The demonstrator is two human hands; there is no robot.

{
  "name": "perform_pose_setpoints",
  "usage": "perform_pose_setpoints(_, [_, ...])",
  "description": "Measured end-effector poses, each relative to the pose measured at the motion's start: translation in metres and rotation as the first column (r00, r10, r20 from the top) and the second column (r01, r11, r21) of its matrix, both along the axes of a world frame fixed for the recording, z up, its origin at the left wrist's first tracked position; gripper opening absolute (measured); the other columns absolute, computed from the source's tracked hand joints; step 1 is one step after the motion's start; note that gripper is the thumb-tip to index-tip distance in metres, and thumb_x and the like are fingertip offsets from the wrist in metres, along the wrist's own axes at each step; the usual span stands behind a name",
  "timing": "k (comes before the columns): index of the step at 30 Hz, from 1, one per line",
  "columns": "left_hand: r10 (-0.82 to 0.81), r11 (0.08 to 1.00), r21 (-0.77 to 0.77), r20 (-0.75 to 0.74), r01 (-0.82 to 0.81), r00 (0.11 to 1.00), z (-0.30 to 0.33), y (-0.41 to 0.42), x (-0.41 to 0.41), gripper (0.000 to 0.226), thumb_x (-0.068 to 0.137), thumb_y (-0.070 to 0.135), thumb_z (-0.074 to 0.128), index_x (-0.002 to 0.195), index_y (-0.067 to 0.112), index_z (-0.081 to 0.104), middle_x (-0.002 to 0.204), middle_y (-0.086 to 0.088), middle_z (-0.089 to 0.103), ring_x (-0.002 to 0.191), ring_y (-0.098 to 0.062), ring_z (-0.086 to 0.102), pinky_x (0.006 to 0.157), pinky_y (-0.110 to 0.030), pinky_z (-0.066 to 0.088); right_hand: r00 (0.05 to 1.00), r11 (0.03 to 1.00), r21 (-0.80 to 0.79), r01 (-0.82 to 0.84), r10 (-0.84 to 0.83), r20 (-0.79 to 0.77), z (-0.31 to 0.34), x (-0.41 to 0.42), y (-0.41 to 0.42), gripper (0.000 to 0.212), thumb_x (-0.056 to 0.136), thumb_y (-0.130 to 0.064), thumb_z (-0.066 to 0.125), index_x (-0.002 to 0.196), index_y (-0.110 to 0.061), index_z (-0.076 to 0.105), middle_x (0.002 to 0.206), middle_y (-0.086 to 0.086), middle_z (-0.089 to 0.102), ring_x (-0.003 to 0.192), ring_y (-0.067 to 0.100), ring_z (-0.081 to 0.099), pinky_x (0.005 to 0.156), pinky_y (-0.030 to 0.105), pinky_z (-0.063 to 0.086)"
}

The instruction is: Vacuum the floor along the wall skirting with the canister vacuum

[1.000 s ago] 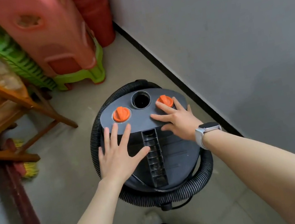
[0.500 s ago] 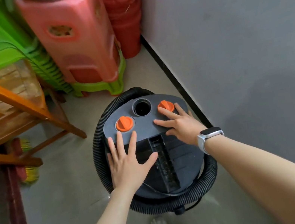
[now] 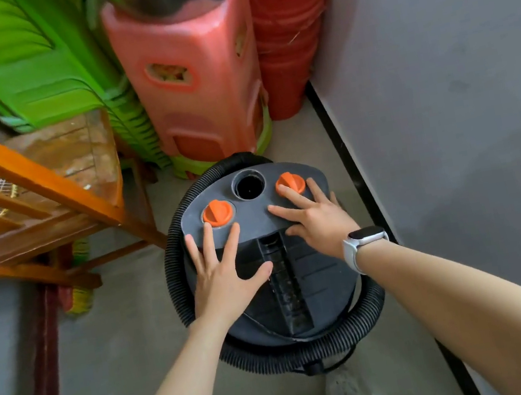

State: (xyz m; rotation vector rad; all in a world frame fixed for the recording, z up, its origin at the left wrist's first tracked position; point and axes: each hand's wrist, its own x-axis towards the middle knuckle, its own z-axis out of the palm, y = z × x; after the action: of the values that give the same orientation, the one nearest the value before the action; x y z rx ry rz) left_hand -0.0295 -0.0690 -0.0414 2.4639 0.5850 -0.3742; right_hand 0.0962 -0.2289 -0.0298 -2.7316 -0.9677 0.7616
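Landmark: canister vacuum [image 3: 288, 283], standing on the concrete floor [image 3: 113, 355] close beside the black wall skirting [image 3: 353, 177].

Left of canister: wooden frame [image 3: 22, 176], green stacked stools [image 3: 30, 63] behind it. Beyond canister: pink stool stack [image 3: 196, 79], red stack [image 3: 286, 36] in the corner.

Left hand [image 3: 223, 278]: flat on the canister lid, fingers straight and spread, fingertips just short of the left orange knob [image 3: 217, 212]. Nothing gripped.

Right hand [image 3: 317, 218]: flat on the lid too, fingers spread, one fingertip touching the right orange knob [image 3: 290, 183]. Watch [image 3: 362, 242] on that wrist.

Black ribbed hose [image 3: 181, 267] is coiled around the body; open port [image 3: 248, 183] sits between the knobs.

Handling (judgement): rigid plastic shell, probably heavy; smooth lid gives palms little purchase, so the recessed centre handle is the better hold. Hose flexible, may slip off.

Not visible: wheels, nozzle, wand, power cord's run, hose ends. Switch cannot be identified. Top of pink stack is blurred.
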Motion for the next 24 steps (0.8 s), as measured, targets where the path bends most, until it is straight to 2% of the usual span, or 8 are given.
perform_pose_setpoints(2, [0.025, 1.000, -0.015, 0.010, -0.025, 1.000, 0.001, 0.008, 0.015, 0.084, 0.082, 0.060, 0.056, 0.149, 0.041, 0.008, 0.155, 0.010, -0.025, 0.138, -0.023, -0.036, 0.114, -0.043, 0.020, 1.000, 1.000, 0.000, -0.017, 0.017, 0.013, 0.000, 0.017, 0.011, 0.055, 0.101, -0.027, 0.041, 0.148, -0.042, 0.017, 0.159, -0.013, -0.009, 0.144, 0.039, -0.014, 0.112, 0.063, 0.006])
perform_pose_setpoints(8, [0.058, 0.997, -0.038, -0.055, -0.060, 0.997, 0.001, 0.035, 0.050, 0.087, 0.081, 0.061, 0.057, 0.148, 0.046, 0.003, 0.153, 0.010, -0.031, 0.134, -0.026, -0.041, 0.116, -0.049, 0.008, 0.999, 0.999, 0.003, -0.046, 0.046, 0.001, -0.002, 0.054, 0.043, 0.053, 0.102, -0.029, 0.039, 0.149, -0.040, 0.016, 0.158, -0.015, -0.009, 0.144, 0.037, -0.014, 0.113, 0.060, 0.008])
perform_pose_setpoints(12, [0.102, 0.992, -0.079, 0.001, -0.101, 0.995, -0.004, 0.046, 0.063, 0.088, 0.079, 0.057, 0.062, 0.148, 0.046, 0.007, 0.154, 0.010, -0.029, 0.133, -0.025, -0.043, 0.117, -0.051, 0.004, 0.990, 0.966, 0.217, 0.138, -0.132, -0.039, -0.006, 0.042, 0.054, 0.050, 0.102, -0.038, 0.031, 0.150, -0.032, 0.021, 0.159, -0.012, -0.004, 0.146, 0.025, -0.013, 0.114, 0.056, 0.001])
perform_pose_setpoints(15, [0.087, 0.993, -0.088, 0.035, -0.084, 0.996, -0.008, 0.052, 0.064, 0.090, 0.078, 0.054, 0.066, 0.148, 0.044, 0.011, 0.154, 0.006, -0.028, 0.132, -0.026, -0.043, 0.117, -0.052, 0.002, 0.988, 0.936, 0.316, 0.154, -0.147, -0.047, -0.017, -0.007, 0.055, 0.063, 0.093, -0.055, 0.011, 0.151, -0.031, 0.005, 0.155, -0.012, -0.015, 0.141, 0.010, -0.027, 0.115, 0.046, -0.009])
perform_pose_setpoints(17, [0.067, 0.993, -0.103, 0.036, -0.063, 0.997, -0.008, 0.058, 0.065, 0.091, 0.077, 0.053, 0.068, 0.148, 0.044, 0.011, 0.154, 0.007, -0.030, 0.131, -0.025, -0.045, 0.117, -0.051, 0.000, 0.987, 0.931, 0.327, 0.163, -0.150, -0.065, -0.027, -0.026, 0.057, 0.062, 0.088, -0.051, 0.003, 0.146, -0.031, -0.007, 0.151, -0.017, -0.022, 0.136, 0.004, -0.033, 0.114, 0.042, -0.013])
perform_pose_setpoints(19, [0.042, 0.993, -0.108, 0.025, -0.039, 0.999, -0.006, 0.067, 0.065, 0.091, 0.077, 0.054, 0.068, 0.147, 0.044, 0.011, 0.154, 0.008, -0.030, 0.131, -0.023, -0.045, 0.116, -0.048, -0.001, 0.985, 0.926, 0.335, 0.174, -0.166, -0.054, -0.038, -0.027, 0.060, 0.058, 0.090, -0.044, 0.004, 0.145, -0.032, -0.009, 0.150, -0.018, -0.021, 0.136, 0.004, -0.033, 0.114, 0.040, -0.012])
perform_pose_setpoints(24, [-0.020, 0.994, -0.108, 0.008, 0.020, 1.000, -0.002, 0.088, 0.068, 0.090, 0.077, 0.060, 0.063, 0.147, 0.045, 0.009, 0.154, 0.010, -0.028, 0.133, -0.020, -0.043, 0.116, -0.044, -0.002, 0.981, 0.923, 0.354, 0.147, -0.182, 0.067, -0.053, -0.028, 0.070, 0.058, 0.096, -0.036, 0.016, 0.147, -0.030, -0.010, 0.155, -0.012, -0.007, 0.142, 0.009, -0.021, 0.115, 0.044, 0.003])
